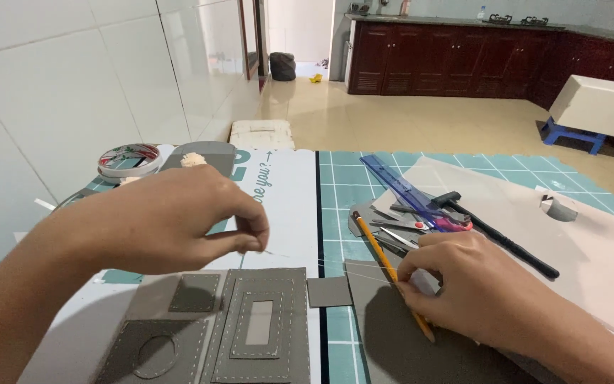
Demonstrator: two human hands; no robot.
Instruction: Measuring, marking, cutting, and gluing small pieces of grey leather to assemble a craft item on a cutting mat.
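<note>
From the head camera, the person works at a table covered with a teal cutting mat (pixel 364 185) marked in a white grid. On its left part lies a white printed sheet (pixel 286 206), and on the right a large pale beige sheet (pixel 591 242) with a round hole cut in it. Behind the table there is a white tiled wall (pixel 72 85) on the left, a shiny beige floor (pixel 406 114), and dark red-brown kitchen cabinets (pixel 463 60) at the far side. A white box (pixel 602 105) stands on a small blue stool (pixel 570 135).

The left hand (pixel 172 217) is raised above the table, its thumb and forefinger pressed together on a needle with thin pale thread (pixel 307 261). The thread runs tight to the right hand (pixel 463 284), which rests on a grey piece and pinches the thread's other end with the fingertips. A yellow pencil (pixel 389 274) lies partly under this hand.

Below the left hand lie grey stitched leather pieces (pixel 250 323), one with a rectangular window, one with a circle. A small grey square (pixel 329 291) lies just beside them. Near the mat's middle are a blue transparent ruler (pixel 403 188), a black-handled tool (pixel 506 242) and scissors with red handles (pixel 428 224). A roll of tape (pixel 129 160) is at the far left.

The needle is too thin to see clearly, and the bottom edge cuts off the leather pieces.
</note>
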